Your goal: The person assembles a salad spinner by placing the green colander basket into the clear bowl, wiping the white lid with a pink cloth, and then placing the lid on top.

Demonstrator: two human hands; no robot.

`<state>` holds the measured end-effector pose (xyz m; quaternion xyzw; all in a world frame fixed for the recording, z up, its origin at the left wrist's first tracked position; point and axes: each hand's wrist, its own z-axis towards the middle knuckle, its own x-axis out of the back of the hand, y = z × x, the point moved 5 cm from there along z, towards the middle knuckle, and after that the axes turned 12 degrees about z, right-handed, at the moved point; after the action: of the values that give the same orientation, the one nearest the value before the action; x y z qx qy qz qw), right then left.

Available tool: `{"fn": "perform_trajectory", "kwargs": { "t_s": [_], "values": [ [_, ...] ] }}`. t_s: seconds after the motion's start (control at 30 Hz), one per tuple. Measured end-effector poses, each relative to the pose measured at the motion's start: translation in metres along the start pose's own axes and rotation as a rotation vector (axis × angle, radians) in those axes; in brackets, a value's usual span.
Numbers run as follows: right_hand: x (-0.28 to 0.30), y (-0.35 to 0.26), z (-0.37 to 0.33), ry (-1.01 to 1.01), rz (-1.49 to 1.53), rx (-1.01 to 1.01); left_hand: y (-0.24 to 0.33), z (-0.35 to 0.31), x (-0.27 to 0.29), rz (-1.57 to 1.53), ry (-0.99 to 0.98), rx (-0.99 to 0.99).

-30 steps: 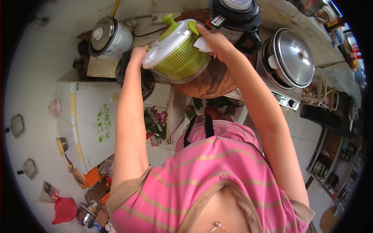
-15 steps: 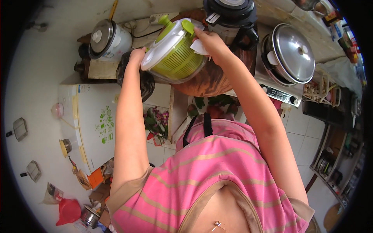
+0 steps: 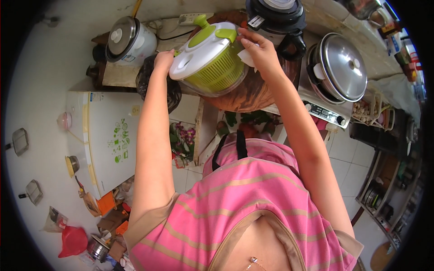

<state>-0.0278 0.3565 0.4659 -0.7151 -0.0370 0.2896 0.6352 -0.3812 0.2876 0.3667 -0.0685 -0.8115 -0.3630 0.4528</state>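
A salad spinner (image 3: 212,74) with a white lid, green crank knob and green basket in a clear bowl is on or just over the round wooden board (image 3: 266,88); I cannot tell if it touches. My left hand (image 3: 162,61) is closed at the lid's left edge, by a small green clip. At the right edge, beside the other green clip (image 3: 226,35), is my right hand (image 3: 264,54). Its bent fingers hold a white tissue (image 3: 247,59) against the palm, and its fingertips are near the rim.
Behind the left hand hangs a black plastic bag (image 3: 145,79). A rice cooker (image 3: 140,43) stands at the far left. A black-lidded appliance (image 3: 275,18) is behind the board. To the right, a lidded steel pan (image 3: 346,67) sits on a cooktop (image 3: 323,112). A white fridge (image 3: 108,135) is at left.
The spinner has come down from a tilted pose to a more level one. My right hand has shifted slightly right, its fingers less over the green clip. My left hand stays at the lid's edge.
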Motion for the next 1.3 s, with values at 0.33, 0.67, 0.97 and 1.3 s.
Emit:
{"fn": "perform_trajectory", "kwargs": {
  "t_s": [0.33,0.67,0.97,1.3],
  "values": [
    [-0.006,0.014,-0.012,-0.133,-0.311,0.315,-0.012,0.007,-0.01,0.018,-0.087,0.142],
    [-0.004,0.01,-0.006,0.086,-0.842,0.435,0.016,-0.026,-0.015,-0.053,-0.3,0.216],
    [-0.003,0.01,-0.004,0.193,-0.911,0.341,0.003,-0.06,-0.017,-0.342,-0.416,0.19],
    [-0.001,0.008,-0.013,0.165,-0.886,0.36,0.006,-0.074,-0.013,-0.556,-0.493,0.129]
  ]
}}
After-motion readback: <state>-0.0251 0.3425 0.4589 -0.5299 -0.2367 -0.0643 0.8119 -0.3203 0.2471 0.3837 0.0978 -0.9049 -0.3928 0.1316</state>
